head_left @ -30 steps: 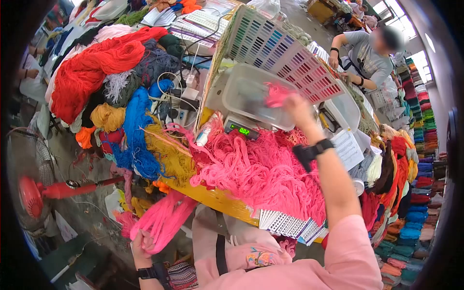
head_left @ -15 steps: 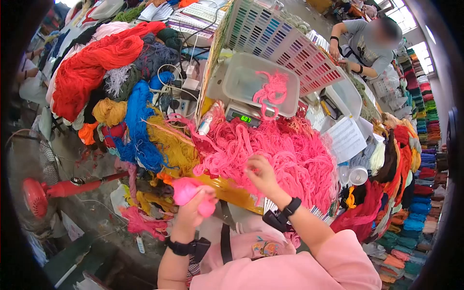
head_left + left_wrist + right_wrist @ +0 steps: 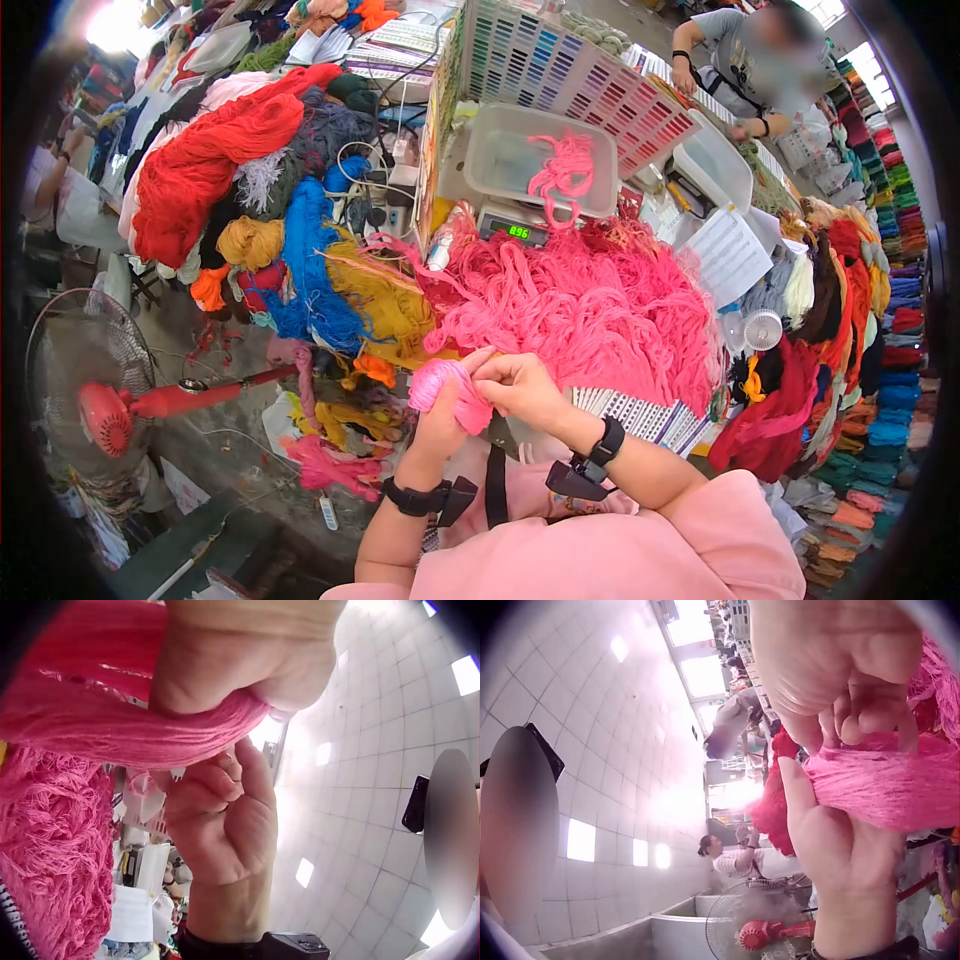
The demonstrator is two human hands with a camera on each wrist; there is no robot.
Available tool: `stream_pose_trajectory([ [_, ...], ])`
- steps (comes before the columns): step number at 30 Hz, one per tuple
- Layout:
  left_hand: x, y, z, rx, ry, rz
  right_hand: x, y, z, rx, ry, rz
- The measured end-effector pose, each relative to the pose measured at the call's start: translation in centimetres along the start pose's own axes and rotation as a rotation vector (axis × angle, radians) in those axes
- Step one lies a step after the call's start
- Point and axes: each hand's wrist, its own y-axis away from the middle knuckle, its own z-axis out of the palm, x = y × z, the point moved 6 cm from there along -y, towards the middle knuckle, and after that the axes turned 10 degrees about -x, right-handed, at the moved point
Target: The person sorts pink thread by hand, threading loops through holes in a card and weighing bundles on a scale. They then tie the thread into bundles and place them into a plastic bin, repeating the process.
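Note:
My left hand [image 3: 436, 432] grips a folded skein of bright pink yarn [image 3: 440, 388] in front of the table edge. Beside it my right hand [image 3: 524, 390] pinches the skein's upper end, thumb against curled fingers. In the left wrist view the strands [image 3: 135, 739] run taut from under the left hand. The right wrist view shows the skein [image 3: 892, 784] lying across the left palm. Beyond the hands spreads a big heap of loose pink yarn [image 3: 590, 310]. A smaller pink bundle [image 3: 562, 168] lies in a clear plastic tub [image 3: 485, 150] over a digital scale [image 3: 500, 225] with lit green digits.
A white color-card panel [image 3: 570, 85] stands behind the tub. Shade cards [image 3: 650, 425] lie at the front edge, a paper sheet [image 3: 730, 258] to the right. Red yarn [image 3: 210, 165] and blue yarn [image 3: 310, 270] lie left, near a red fan [image 3: 105, 420]. Another person [image 3: 765, 60] stands across.
The right hand laid a pink bundle in the tub, then came back to the left hand. The left hand raised its skein toward the table edge and folded it. The scale digits changed.

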Motion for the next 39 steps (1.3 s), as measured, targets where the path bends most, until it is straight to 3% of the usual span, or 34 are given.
stream_pose_trajectory([
  [8, -0.7, 0.6, 0.4, -0.028, 0.046, -0.007, -0.1, 0.9, 0.9, -0.039, -0.085, 0.043],
  [15, 0.2, 1.2, 1.2, -0.007, 0.146, 0.066, -0.2, 1.6, 0.3, -0.032, -0.142, -0.071],
  [17, 0.1, 1.6, 0.3, 0.180, -0.142, -0.023, 0.4, 2.0, 0.3, -0.067, -0.313, 0.041],
  [18, 0.0, 1.7, 0.4, 0.116, 0.026, -0.024, 0.5, 2.1, 0.2, -0.085, -0.373, 0.038],
  [25, 0.3, 2.2, 1.0, 0.135, 0.174, 0.007, -0.1, 2.5, 0.6, -0.120, -0.375, 0.065],
  [31, -0.3, 2.6, 0.0, 0.223, -0.136, -0.005, 0.0, 2.7, 0.5, -0.134, -0.254, 0.038],
  [37, 0.4, 1.9, 1.4, 0.162, 0.113, 0.050, -0.2, 2.5, 0.4, -0.115, -0.275, 0.030],
  [39, 0.2, 2.0, 1.3, 0.264, 0.092, 0.048, -0.7, 2.4, 0.6, -0.061, -0.129, 0.003],
])
